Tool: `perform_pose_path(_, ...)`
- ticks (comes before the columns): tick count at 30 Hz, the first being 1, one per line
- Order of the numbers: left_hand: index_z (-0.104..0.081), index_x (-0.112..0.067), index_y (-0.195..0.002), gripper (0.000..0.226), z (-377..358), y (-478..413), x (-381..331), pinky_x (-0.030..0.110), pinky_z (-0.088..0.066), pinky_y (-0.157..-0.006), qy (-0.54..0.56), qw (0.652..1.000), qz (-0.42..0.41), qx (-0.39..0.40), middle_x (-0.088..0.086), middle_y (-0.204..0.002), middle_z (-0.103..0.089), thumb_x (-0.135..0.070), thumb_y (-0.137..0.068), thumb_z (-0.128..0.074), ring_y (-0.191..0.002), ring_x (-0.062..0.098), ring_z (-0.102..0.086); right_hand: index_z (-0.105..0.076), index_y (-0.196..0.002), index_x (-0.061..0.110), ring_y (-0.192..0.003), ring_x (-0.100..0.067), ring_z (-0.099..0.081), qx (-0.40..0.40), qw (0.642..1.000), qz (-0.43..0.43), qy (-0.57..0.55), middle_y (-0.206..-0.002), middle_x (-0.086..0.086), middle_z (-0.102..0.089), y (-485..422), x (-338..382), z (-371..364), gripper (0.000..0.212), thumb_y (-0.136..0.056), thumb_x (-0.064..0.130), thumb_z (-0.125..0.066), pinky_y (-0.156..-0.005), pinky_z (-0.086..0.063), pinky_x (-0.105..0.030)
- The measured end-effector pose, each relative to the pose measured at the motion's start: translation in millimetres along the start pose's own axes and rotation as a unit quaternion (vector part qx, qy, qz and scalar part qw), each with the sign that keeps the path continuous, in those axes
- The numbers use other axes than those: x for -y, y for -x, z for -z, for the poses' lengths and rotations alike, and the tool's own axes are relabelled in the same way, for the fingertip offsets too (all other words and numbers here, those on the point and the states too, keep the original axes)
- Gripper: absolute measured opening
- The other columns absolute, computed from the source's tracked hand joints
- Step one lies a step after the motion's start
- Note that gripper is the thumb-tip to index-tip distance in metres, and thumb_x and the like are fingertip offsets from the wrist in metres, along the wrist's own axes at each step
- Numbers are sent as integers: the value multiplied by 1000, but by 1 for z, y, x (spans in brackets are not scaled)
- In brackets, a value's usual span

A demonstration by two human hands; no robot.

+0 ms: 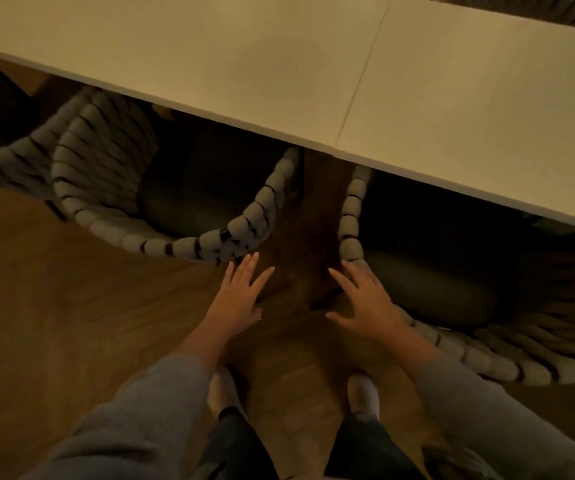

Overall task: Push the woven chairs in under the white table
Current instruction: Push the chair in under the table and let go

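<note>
Woven left chair beyond flat left hand; flat right hand on right chair; likely light, push stiff rims.

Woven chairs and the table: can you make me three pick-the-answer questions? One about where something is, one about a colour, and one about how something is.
1. Where is the left woven chair compared with the white table?
A. Far away from it
B. Partly under its edge
C. On top of it

2. What colour are the person's sleeves?
A. Red
B. Green
C. Grey

3. How does the right woven chair stand?
A. Upright, with its back out on the person's side of the table edge
B. Tipped on its side
C. Stacked on the other chair

Answers: 1 B, its rim runs in under the table edge. 2 C, both forearms wear grey cloth. 3 A, its curved back shows upright, out past the edge.
</note>
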State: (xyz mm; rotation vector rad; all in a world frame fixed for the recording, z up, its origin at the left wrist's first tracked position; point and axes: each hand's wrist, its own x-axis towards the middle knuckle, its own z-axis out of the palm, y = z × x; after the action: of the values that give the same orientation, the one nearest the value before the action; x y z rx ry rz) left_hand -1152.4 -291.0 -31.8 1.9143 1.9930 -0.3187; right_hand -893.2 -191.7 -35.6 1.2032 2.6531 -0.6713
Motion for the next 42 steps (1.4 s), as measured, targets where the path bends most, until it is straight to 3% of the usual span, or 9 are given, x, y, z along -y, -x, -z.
perform_pose_path(10, 4, -26, -156, 99, 6, 67, 248, 52, 4, -118, -17, 994, 103, 22, 12, -162, 13, -39, -87, -67, -149, 30, 14, -11, -154, 27, -150, -23, -1, 14, 1000, -13, 15, -163, -5, -5, -105, 197, -46, 86, -88, 51, -60, -120, 2, -41)
perform_pose_path(17, -10, -26, -155, 88, 25, 36, 344, 55, 2, -117, -45, 989, 125, 67, 13, -162, 10, -35, -88, -67, -149, 32, 12, -6, -155, 22, -150, -22, 7, 23, 999, 17, 38, -163, -7, 1, -188, 264, -46, 88, -90, 46, -60, -118, 8, -37)
perform_pose_path(20, -14, -27, -155, 77, 36, 8, 375, 59, 2, -116, -71, 984, 129, 96, 12, -163, 3, -30, -93, -59, -149, 32, 10, -1, -155, 22, -150, -23, 4, 79, 995, 25, 57, -163, -7, 1, -226, 287, -50, 89, -91, 38, -60, -122, 3, -40)
perform_pose_path(24, -22, -28, -153, 60, 46, -27, 414, 64, 0, -115, -138, 971, 96, 168, 8, -162, -11, -23, -100, -48, -150, 31, 2, 1, -155, 23, -144, -29, -25, 161, 985, -3, 54, -157, -10, -25, -266, 310, -54, 88, -92, 37, -59, -119, -18, -47)
perform_pose_path(28, -28, -32, -151, 55, 48, -43, 433, 67, 4, -113, -157, 965, 51, 202, 6, -159, -24, -26, -100, -48, -150, 30, -7, -8, -155, 26, -117, -29, -53, 187, 975, -76, 96, -136, -9, -50, -281, 319, -54, 76, -93, 31, -53, -96, -43, -41)
perform_pose_path(32, -25, -32, -152, 59, 58, -52, 451, 66, 7, -114, -189, 956, -11, 222, 3, -160, -22, -25, -99, -50, -150, 29, -8, -41, -140, 26, -109, -25, -57, 142, 975, -125, 121, -121, -4, -61, -288, 329, -59, 41, -99, 25, -43, -89, -43, -35)
perform_pose_path(35, -28, -34, -150, 55, 62, -60, 473, 66, 5, -114, -226, 950, -56, 208, 2, -158, -27, -23, -100, -47, -149, 30, -11, -57, -122, 28, -102, -22, -57, 160, 963, -154, 151, -110, -1, -63, -288, 326, -70, 27, -97, 27, -45, -90, -45, -34)
perform_pose_path(39, -30, -37, -149, 57, 59, -66, 484, 65, 2, -115, -230, 951, -96, 183, 0, -154, -35, -18, -99, -50, -147, 31, -18, -50, -131, 31, -110, -23, -54, 159, 962, -157, 155, -118, -1, -61, -285, 326, -64, 33, -100, 26, -42, -94, -41, -35)
perform_pose_path(42, -19, -37, -153, 65, 50, -63, 490, 65, 3, -115, -221, 955, -107, 167, -2, -150, -42, -19, -98, -50, -145, 28, -25, -41, -139, 34, -118, -24, -51, 168, 959, -171, 154, -126, -1, -58, -276, 333, -65, 41, -99, 26, -41, -98, -38, -37)
